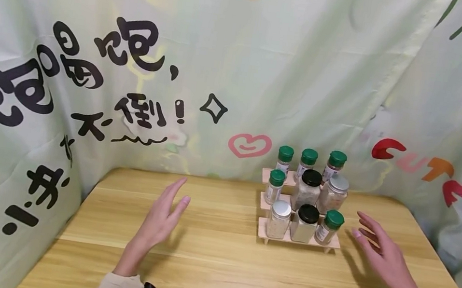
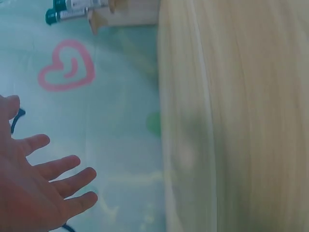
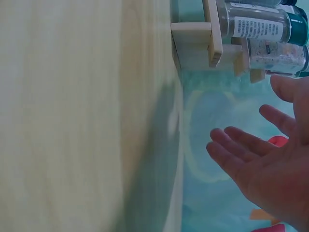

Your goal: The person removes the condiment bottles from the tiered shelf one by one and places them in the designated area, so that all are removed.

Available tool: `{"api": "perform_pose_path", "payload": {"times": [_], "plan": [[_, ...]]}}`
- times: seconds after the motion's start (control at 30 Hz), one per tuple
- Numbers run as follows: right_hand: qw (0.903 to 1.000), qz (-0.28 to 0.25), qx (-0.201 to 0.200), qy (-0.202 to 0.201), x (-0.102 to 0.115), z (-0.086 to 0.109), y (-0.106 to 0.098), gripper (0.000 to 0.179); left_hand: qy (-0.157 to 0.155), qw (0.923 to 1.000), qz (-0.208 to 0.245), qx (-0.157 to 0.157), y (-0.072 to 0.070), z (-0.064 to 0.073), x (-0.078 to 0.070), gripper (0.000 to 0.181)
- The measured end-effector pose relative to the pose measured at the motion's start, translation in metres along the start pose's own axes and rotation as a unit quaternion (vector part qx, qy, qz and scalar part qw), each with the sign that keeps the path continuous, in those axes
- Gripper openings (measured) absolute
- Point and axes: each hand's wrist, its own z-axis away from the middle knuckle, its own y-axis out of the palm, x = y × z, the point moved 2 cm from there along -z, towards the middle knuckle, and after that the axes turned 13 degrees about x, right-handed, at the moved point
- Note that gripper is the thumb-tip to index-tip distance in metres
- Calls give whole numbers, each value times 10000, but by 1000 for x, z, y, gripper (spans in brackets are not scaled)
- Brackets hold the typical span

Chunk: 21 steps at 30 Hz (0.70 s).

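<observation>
Nine jars (image 1: 305, 197) stand on a rack (image 1: 262, 229) right of centre on the desk (image 1: 206, 267), tiered seemingly so the far lids (image 1: 309, 155) show, while left hand (image 1: 161, 217) and right hand (image 1: 386, 259), fingers loosely extended, hover empty either side.

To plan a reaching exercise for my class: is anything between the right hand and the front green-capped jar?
Nothing visible stands between the right hand and the front green-capped jar. That jar is on the rack's bottom tier, at the end nearest that hand.
</observation>
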Motion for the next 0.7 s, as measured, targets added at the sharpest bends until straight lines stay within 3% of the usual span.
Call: {"api": "perform_pose_path", "payload": {"times": [0.27, 0.53, 0.7], "plan": [[9978, -554, 374, -21, 4, -3, 9, 54, 246, 9967, 778, -6, 19, -8, -21, 52], [9928, -821, 861, -120, 6, -5, 16, 50, 553, 9914, 1185, 59, 39, -18, -39, 46], [9915, -823, 964, -309, 3, -5, 21, 47, 619, 9874, 1455, 110, 51, -22, -49, 43]]}}
